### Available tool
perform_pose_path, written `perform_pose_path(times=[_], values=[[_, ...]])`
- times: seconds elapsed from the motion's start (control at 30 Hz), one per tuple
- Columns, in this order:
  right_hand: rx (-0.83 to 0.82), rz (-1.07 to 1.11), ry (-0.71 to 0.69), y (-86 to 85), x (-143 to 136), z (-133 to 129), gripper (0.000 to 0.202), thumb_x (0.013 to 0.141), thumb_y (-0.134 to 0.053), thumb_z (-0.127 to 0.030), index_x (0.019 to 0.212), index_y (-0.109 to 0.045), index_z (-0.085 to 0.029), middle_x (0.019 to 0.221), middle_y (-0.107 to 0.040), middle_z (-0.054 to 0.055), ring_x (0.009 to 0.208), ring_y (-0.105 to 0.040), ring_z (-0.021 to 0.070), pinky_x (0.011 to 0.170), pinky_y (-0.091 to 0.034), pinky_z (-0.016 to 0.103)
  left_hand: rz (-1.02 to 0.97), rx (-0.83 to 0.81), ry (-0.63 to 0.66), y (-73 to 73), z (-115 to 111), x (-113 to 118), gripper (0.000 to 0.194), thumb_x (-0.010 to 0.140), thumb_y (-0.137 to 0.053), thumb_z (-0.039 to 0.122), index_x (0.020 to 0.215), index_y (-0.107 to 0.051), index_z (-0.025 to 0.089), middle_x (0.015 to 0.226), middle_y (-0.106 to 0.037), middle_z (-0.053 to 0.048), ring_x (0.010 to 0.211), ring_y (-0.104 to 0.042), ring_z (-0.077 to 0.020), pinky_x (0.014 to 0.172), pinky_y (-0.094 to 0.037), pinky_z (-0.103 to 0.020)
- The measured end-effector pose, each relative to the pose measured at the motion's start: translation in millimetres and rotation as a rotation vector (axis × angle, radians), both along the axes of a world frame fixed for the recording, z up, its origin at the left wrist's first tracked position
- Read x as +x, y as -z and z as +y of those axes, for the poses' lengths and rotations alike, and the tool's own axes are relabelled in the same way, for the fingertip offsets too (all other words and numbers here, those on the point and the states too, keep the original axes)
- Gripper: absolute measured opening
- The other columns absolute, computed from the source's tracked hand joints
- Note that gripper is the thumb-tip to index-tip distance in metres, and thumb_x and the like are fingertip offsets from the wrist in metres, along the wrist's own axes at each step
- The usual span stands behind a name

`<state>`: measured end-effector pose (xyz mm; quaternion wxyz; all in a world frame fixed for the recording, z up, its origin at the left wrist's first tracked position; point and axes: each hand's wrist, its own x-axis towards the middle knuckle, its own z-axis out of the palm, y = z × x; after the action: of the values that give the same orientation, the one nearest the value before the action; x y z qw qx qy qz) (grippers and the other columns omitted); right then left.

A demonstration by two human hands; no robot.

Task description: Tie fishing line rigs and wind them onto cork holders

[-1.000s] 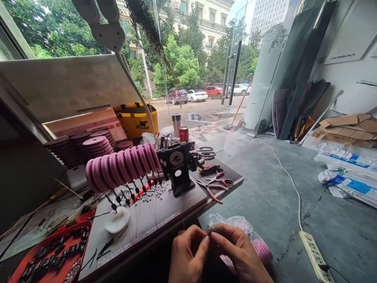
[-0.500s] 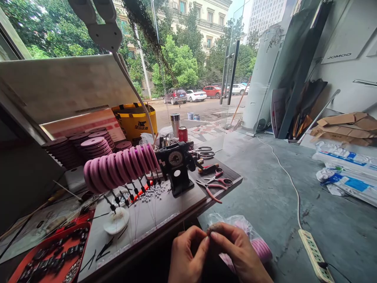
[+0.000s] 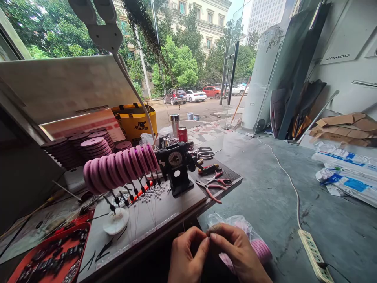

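1. Left hand first, in the head view: its thumb and forefinger are pressed together at the tips, palm turned inward. Right hand mirrors it at three o'clock, thumb and forefinger also together. Their fingertips meet or nearly meet; which, I cannot tell.

2. Whatever is pinched sits where the fingertips converge, too small and too covered to identify. A thin line shows at eleven o'clock, just above the left knuckles; whether it runs into the grip, I cannot tell.

3. For work this fine, a light, steady pinch seems best: one hand anchors while the other makes small adjustments. Squeezing harder would probably only hide the piece and tire the fingers. Bracing the wrists should help, since both hands are beyond the near edge of the table.

4. If that line is part of the work, even tension seems wise; a sudden tug could snag or slip it. At ten o'clock, more fine strands hang below the row of pink spools, so sideways sweeps that way look risky.

5. Small white beads lie loose at ten o'clock, easily scattered by a sleeve. Pliers rest at twelve o'clock, near scissors. At two o'clock, a clear plastic bag lies close behind the right hand; elbows tucked in would avoid brushing it.
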<state>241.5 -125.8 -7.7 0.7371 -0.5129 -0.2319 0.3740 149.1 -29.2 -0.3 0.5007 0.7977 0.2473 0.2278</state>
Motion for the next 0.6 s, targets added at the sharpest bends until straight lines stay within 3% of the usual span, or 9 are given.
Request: perform_pose_path(times=[0.23, 0.37, 0.5, 0.6], values=[[-0.031, -0.106, -0.044, 1.2, 6, -2, 0.024, 0.071, -0.070, -0.041, 0.077, -0.069, -0.018, 0.068, -0.061, 0.001, 0.066, -0.053, 0.0147, 0.063, -0.042, 0.025, 0.027, -0.009, 0.023, -4.6, 0, -1, 0.030, 0.078, -0.051, 0.041, 0.059, -0.057, 0.017, 0.057, -0.060, -0.002, 0.058, -0.054, -0.0181, 0.056, -0.037, -0.026], [-0.108, -0.458, -0.084, -10.5, 23, -12, 0.029, 0.070, -0.069, -0.028, 0.098, -0.066, -0.021, 0.074, -0.062, 0.001, 0.071, -0.056, 0.0181, 0.067, -0.044, 0.029, 0.030, -0.011, 0.052, -8.1, 1, -2, 0.029, 0.077, -0.051, 0.038, 0.058, -0.058, 0.017, 0.056, -0.059, -0.001, 0.058, -0.053, -0.0176, 0.056, -0.036, -0.026], [-0.132, -0.866, -0.167, -24.2, 36, -16, 0.008, 0.078, -0.062, -0.022, 0.084, -0.066, -0.020, 0.077, -0.062, 0.003, 0.072, -0.056, 0.0177, 0.067, -0.043, 0.027, 0.040, 0.012, 0.070, -11.3, 0, -3, 0.025, 0.076, -0.054, 0.033, 0.058, -0.059, 0.017, 0.054, -0.059, 0.000, 0.056, -0.052, -0.0167, 0.055, -0.034, -0.025], [-0.153, -1.016, -0.215, -27.4, 36, -14, 0.009, 0.083, -0.055, -0.020, 0.078, -0.061, -0.019, 0.078, -0.061, 0.003, 0.074, -0.056, 0.0172, 0.067, -0.043, 0.027, 0.058, 0.031, 0.076, -11.7, -1, -3, 0.024, 0.076, -0.054, 0.032, 0.058, -0.059, 0.017, 0.056, -0.061, -0.001, 0.058, -0.053, -0.0174, 0.056, -0.034, -0.026]])
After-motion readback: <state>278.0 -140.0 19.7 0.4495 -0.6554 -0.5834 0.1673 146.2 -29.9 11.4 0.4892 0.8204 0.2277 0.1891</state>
